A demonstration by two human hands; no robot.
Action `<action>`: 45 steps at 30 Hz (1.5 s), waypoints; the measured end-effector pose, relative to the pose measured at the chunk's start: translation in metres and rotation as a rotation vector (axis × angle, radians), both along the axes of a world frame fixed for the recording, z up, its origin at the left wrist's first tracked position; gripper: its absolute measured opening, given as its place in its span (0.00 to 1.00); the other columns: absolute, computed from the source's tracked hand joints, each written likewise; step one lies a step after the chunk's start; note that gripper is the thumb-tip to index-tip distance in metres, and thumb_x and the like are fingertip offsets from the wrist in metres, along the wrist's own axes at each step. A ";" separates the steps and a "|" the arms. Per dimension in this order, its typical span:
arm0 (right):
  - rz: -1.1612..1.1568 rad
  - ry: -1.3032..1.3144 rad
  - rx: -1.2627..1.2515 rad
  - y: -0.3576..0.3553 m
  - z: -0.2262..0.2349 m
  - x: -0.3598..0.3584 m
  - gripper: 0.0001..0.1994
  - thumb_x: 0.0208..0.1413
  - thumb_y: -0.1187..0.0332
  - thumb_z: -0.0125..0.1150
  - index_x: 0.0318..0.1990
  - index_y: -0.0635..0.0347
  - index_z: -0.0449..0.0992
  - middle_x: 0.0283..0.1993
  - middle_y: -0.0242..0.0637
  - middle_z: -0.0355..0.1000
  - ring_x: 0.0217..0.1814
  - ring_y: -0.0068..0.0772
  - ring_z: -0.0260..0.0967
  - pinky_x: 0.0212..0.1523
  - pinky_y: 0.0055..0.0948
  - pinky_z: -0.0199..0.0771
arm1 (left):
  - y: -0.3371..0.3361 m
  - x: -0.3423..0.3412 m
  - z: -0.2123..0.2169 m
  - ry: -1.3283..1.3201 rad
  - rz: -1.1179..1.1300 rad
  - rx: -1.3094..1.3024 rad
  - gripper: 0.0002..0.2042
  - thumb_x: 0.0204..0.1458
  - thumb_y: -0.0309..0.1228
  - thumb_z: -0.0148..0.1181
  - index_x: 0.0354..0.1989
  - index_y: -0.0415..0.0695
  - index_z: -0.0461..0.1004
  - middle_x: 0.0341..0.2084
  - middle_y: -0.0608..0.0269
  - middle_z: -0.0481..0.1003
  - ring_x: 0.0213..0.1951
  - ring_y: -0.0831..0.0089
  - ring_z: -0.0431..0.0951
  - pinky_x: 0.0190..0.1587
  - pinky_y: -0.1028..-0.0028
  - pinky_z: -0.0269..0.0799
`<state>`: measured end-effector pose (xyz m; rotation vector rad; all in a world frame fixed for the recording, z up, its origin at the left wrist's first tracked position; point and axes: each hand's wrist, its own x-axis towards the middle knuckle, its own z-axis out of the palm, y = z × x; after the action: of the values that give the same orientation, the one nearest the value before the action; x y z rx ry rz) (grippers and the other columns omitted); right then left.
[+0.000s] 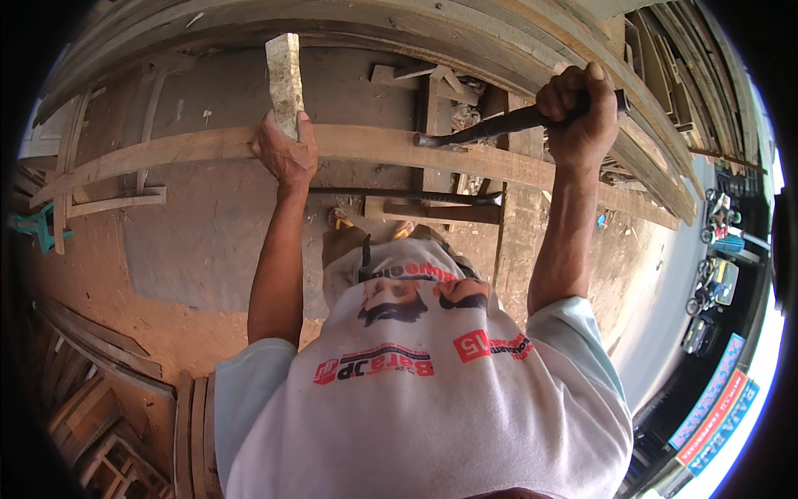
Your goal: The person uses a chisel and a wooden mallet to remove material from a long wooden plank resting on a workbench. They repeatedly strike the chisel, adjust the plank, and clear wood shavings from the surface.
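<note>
A short, rough, pale block of wood [285, 79] stands up out of my left hand [287, 150], whose fingers are closed round its lower end. This hand is over a long plank [366, 143] that runs from left to right in front of me. My right hand [578, 112] is closed round the black grip of a hammer [499, 125]. The hammer slants down to the left, and its head end is at the plank, right of the middle. Whether the head touches the wood I cannot tell.
Long boards [465, 46] lie along the far side, and more timber is stacked at the far right. A thin dark bar [399, 195] lies just nearer than the plank. Wood scraps [120, 466] fill the lower left. Motorbikes [711, 283] stand by the road at right.
</note>
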<state>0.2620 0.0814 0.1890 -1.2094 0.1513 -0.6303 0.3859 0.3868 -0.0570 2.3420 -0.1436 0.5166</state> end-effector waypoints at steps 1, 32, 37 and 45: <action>0.025 -0.025 0.102 -0.011 0.005 -0.005 0.16 0.61 0.62 0.63 0.23 0.55 0.67 0.16 0.24 0.56 0.18 0.18 0.54 0.19 0.24 0.54 | -0.003 -0.003 0.002 -0.003 -0.002 0.036 0.27 0.57 0.45 0.59 0.55 0.35 0.67 0.45 0.44 0.74 0.50 0.48 0.73 0.59 0.52 0.59; 0.382 -0.287 -0.198 0.115 0.035 -0.013 0.16 0.64 0.59 0.59 0.31 0.60 0.64 0.20 0.33 0.59 0.15 0.22 0.57 0.15 0.22 0.57 | 0.033 -0.015 0.036 0.306 -0.211 -0.463 0.30 0.60 0.50 0.57 0.59 0.36 0.66 0.46 0.43 0.73 0.53 0.52 0.71 0.59 0.56 0.62; 0.516 -0.458 0.023 0.134 0.047 -0.030 0.15 0.60 0.59 0.61 0.30 0.58 0.64 0.19 0.31 0.61 0.12 0.21 0.61 0.10 0.20 0.64 | 0.049 -0.057 0.027 0.798 -0.600 -1.163 0.29 0.63 0.48 0.52 0.64 0.36 0.63 0.53 0.53 0.72 0.57 0.61 0.73 0.62 0.60 0.66; 0.758 -0.454 0.241 0.163 0.022 -0.041 0.16 0.57 0.62 0.66 0.27 0.59 0.66 0.18 0.33 0.65 0.12 0.23 0.63 0.12 0.21 0.68 | 0.066 -0.147 0.048 1.161 -0.673 -1.855 0.31 0.61 0.40 0.57 0.69 0.41 0.57 0.55 0.49 0.72 0.58 0.57 0.75 0.61 0.59 0.74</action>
<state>0.2205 0.2443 0.2106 -0.7765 -0.5786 -0.1919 0.2389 0.4526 -0.0090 0.3871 0.1001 -0.8120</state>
